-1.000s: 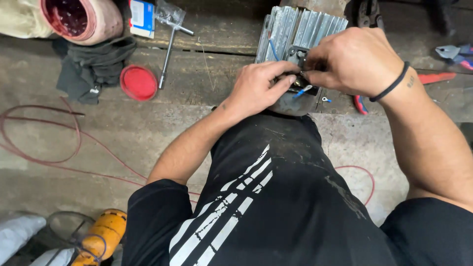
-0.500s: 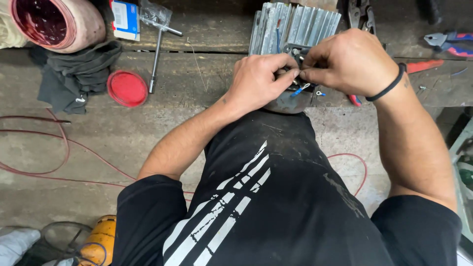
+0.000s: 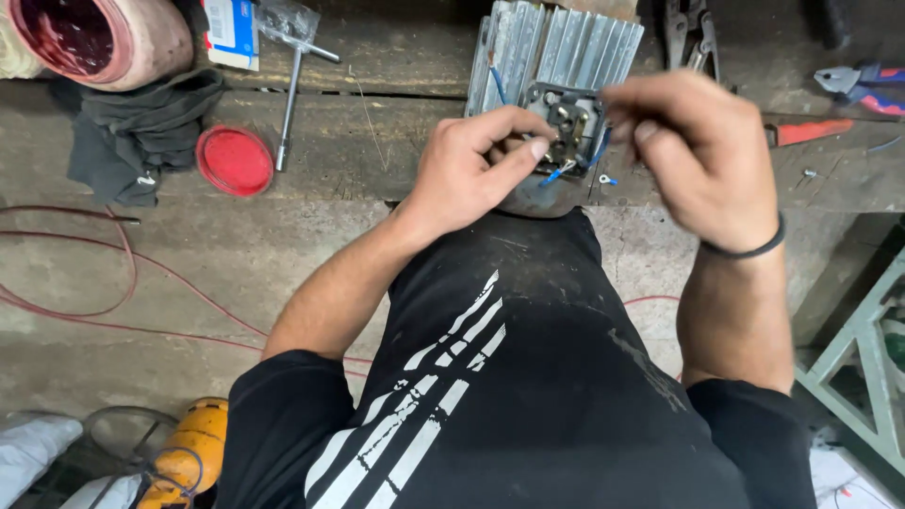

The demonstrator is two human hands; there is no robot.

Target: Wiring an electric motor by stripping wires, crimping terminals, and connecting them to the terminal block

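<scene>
A grey finned electric motor [image 3: 556,42] lies on a worn wooden bench [image 3: 396,66], its open terminal box [image 3: 566,123] facing the camera at the bench's near edge, just above the person's black trousers [image 3: 528,377]. Thin blue wires [image 3: 577,160] with small metal end lugs trail from the box. The left hand [image 3: 471,170] rests against the box's left side, thumb and forefinger drawn narrowly together at a terminal, though whether they pinch anything cannot be told. The right hand [image 3: 702,155], a dark band at its wrist, hovers just right of the box with fingers loosely curled; motion blur hides whether it grips a wire. The motor looks heavy and rigid, best steadied by its ribbed casing, while the wires look light, limp and easily bent, and the lugs small and likely slippery, so they would be taken near their ends with fingertips. To the left lie a T-shaped socket wrench [image 3: 290,90], a round red lid [image 3: 235,160], a dark cloth [image 3: 132,132] and a pinkish tub [image 3: 94,38], cut off by the frame. Red-handled pliers [image 3: 806,130] lie to the right. Red cable [image 3: 104,283] loops over the concrete floor, and a yellow power tool [image 3: 189,452] sits at the lower left, partly out of view. The terminals themselves are too small to make out.
</scene>
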